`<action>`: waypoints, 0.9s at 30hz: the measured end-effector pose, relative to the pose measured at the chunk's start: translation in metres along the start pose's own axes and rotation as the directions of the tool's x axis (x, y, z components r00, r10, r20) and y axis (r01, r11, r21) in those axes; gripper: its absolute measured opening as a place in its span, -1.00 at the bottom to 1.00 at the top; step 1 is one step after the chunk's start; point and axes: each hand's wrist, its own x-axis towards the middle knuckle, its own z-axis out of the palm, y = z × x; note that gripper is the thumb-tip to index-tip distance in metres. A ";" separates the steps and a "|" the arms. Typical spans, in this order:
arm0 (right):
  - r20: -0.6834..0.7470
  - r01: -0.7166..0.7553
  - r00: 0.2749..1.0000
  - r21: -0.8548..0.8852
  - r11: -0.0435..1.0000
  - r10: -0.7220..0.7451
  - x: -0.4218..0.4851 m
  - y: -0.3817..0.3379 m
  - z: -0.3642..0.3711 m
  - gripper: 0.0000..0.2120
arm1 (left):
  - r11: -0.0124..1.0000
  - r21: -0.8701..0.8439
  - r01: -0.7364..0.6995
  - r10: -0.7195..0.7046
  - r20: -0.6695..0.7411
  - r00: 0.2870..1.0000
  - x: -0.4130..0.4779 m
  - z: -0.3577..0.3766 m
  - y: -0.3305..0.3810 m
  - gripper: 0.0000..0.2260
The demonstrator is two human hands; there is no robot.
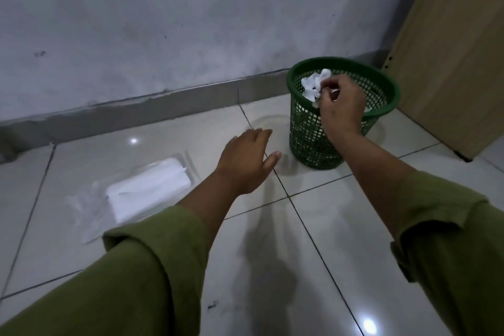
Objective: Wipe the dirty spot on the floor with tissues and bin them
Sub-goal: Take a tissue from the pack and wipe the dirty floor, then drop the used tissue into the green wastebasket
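A green mesh bin (308, 133) stands on the tiled floor near the wall. My right hand (342, 106) is over its rim and pinches a crumpled white tissue (313, 86) above the opening. My left hand (246, 161) hovers over the floor left of the bin, fingers straight and holding nothing. A white tissue pack (148, 191) lies on the floor at the left, with a loose tissue (90, 224) beside it. A small dark mark (212, 305) shows on the tile near the bottom.
A wooden cabinet side (450, 49) rises right behind the bin. A grey wall (163, 22) with a skirting strip runs along the back. Glossy tiles with dark grout lines cover the floor.
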 end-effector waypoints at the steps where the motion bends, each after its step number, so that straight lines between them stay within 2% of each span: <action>1: 0.008 -0.003 1.000 -0.041 0.999 0.003 0.006 0.004 0.002 -0.87 | 1.000 0.000 -0.003 0.003 -0.008 1.000 0.007 0.000 0.000 -0.52; 4: 0.112 0.009 0.994 -0.180 0.984 0.011 0.011 0.016 0.009 -0.80 | 1.000 0.003 0.000 0.000 -0.014 1.000 0.018 0.000 -0.001 -0.53; 7: 0.208 0.101 0.977 -0.260 0.960 -0.046 0.007 0.019 0.013 -0.71 | 1.000 0.008 0.013 -0.013 -0.008 1.000 0.021 0.006 -0.006 -0.53; 11: 0.209 0.149 0.974 -0.290 0.945 -0.090 0.004 0.019 0.017 -0.69 | 0.999 0.011 0.046 -0.046 0.012 0.999 0.017 0.013 -0.014 -0.52; 16: 0.216 0.242 0.957 -0.221 0.945 -0.195 -0.006 0.014 0.016 -0.66 | 0.997 0.018 0.077 -0.078 0.024 0.997 0.006 0.015 -0.024 -0.53; 21: 0.275 0.382 0.902 -0.148 0.912 -0.333 -0.031 -0.006 0.037 -0.67 | 0.991 0.009 0.135 -0.135 0.027 0.990 -0.012 0.013 -0.044 -0.54; 27: 0.462 0.381 0.833 -0.081 0.921 -0.304 -0.087 -0.015 0.092 -0.65 | 0.971 0.050 0.233 -0.235 0.022 0.972 -0.054 0.022 -0.093 -0.53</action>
